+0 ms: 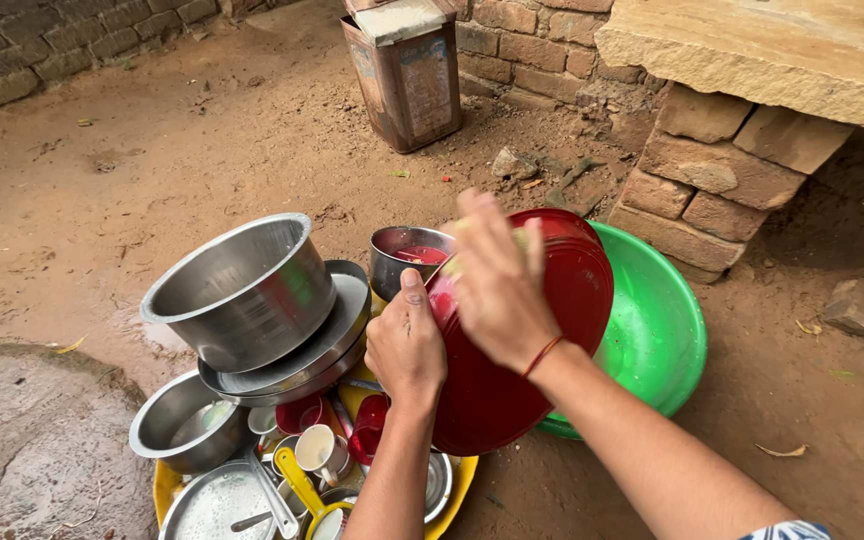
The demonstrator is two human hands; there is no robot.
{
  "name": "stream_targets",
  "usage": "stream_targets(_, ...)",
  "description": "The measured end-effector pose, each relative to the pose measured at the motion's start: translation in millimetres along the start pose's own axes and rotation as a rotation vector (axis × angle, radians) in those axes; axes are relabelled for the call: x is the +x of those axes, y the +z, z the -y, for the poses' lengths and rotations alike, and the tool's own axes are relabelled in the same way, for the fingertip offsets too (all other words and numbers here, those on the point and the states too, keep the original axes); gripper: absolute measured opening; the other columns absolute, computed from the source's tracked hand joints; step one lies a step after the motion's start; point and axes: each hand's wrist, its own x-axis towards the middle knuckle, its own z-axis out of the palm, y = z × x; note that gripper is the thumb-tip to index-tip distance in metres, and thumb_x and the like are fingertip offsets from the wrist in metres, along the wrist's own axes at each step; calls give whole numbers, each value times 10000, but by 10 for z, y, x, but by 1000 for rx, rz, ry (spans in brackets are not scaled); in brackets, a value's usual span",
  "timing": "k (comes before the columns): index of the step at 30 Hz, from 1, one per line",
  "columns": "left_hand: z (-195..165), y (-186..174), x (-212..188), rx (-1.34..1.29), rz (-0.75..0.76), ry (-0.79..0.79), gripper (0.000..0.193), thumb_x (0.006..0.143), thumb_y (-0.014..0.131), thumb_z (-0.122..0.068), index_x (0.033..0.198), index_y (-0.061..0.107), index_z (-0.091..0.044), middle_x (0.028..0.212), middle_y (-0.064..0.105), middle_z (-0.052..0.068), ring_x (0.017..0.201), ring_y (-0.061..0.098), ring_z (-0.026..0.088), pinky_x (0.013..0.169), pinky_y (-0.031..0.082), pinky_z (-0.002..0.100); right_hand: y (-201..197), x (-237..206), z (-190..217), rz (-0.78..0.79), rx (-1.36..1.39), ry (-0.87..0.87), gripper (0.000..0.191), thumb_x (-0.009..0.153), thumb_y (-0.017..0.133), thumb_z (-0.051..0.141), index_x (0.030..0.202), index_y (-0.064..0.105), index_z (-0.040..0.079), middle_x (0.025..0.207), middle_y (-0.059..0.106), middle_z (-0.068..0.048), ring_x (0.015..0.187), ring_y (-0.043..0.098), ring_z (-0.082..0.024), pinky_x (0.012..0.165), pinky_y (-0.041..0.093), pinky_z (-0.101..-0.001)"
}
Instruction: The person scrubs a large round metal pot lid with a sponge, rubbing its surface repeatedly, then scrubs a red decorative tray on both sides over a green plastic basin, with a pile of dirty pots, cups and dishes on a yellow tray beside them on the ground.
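Note:
My left hand [407,345] grips the near edge of a large red plate [552,330] and holds it tilted over a green plastic basin [667,320]. My right hand [497,285] presses flat against the plate's face, with a pale yellowish scrubber partly showing under the fingers. A red thread sits on that wrist. Below the left hand, a yellow tub [164,485] holds piled steel dishes.
A big steel pot [242,290] leans on steel plates [337,335]. A steel cup [402,255] with red inside stands behind. Small bowl [182,425], white mug [320,450] and yellow ladle [297,485] lie in the pile. A rusty tin [407,75] and a brick-and-stone ledge [722,170] stand on the dirt ground.

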Motion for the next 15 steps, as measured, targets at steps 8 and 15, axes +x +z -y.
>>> stream_targets(8, 53, 110, -43, -100, -12, 18, 651, 992, 372, -592, 867, 739, -70, 703, 656, 230, 683, 655, 421, 637, 495, 499, -67, -30, 77, 100, -23, -18, 312, 865, 599, 183, 1111, 785, 230, 1511, 546, -34, 1448, 401, -249, 1181, 103, -649)
stream_targets(15, 88, 97, -18, -81, -34, 15, 673, 1000, 379, -592, 755, 650, -26, 656, 595, 221, 614, 574, 398, 617, 469, 489, -128, 240, -708, 69, 135, 404, 285, 919, 576, 217, 1048, 826, 258, 1388, 677, 12, 1323, 582, -203, 1156, 392, -408)
